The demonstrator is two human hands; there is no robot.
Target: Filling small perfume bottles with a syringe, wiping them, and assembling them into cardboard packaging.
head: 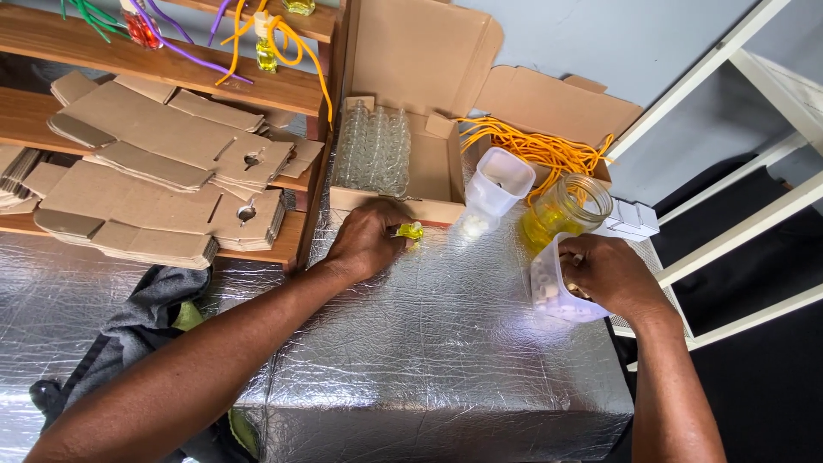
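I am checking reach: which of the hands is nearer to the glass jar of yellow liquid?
Right. The right hand is just below the jar; the left hand is far to its left.

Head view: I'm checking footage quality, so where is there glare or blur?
Head view: the foil-covered table throws bright glare near the right hand; the left hand and small yellow bottle look sharp; the shelf edges bend from wide-lens distortion.

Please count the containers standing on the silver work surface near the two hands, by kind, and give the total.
Translucent plastic cups: 2 (upright one, one under the right hand)
Glass jar of yellow liquid: 1
Small yellow bottle at the left hand: 1
Total: 4
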